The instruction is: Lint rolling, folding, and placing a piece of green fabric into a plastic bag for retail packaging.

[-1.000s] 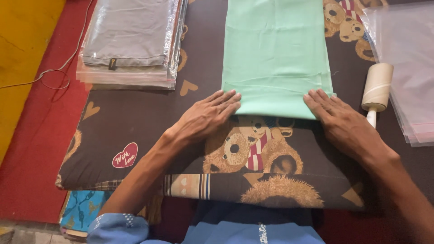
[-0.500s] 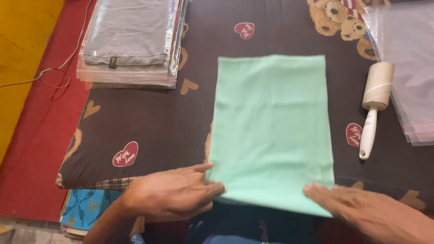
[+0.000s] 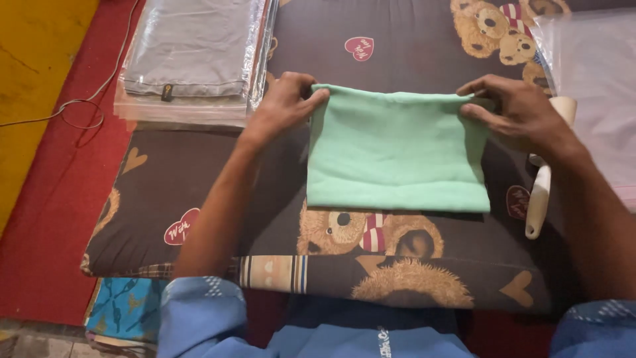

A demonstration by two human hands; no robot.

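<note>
While both hands work the far edge, the mint-green cloth (image 3: 397, 156) lies folded into a wide rectangle in the middle of the brown cushion (image 3: 199, 185), the one printed with teddy bears and red hearts. The left hand (image 3: 285, 103) is at the cloth's far left corner, fingers curled and the fingertips (image 3: 318, 98) pinching the folded edge. Over on the right, the right hand (image 3: 520, 109) is at the far right corner, thumb and fingers closed on the fabric there, knuckles raised. Between the two hands the far edge runs nearly straight, and the near edge sits flat on the cushion, just above a bear's face in the print.

Just beside the right hand, partly hidden under the wrist, lies a white lint roller (image 3: 540, 199), its handle pointing toward the near side. Far right, a stack of clear plastic bags (image 3: 589, 86) rests on the cushion's edge. Far left, a grey folded garment in a clear bag (image 3: 192, 53) sits on top of more bagged pieces, well apart from the green cloth. Left of the cushion is a red mat (image 3: 53, 212), with a thin cable (image 3: 79, 109) looped across it, and beyond that a yellow floor (image 3: 33, 66). At the near edge, blue sleeves (image 3: 199, 311) frame the view.
</note>
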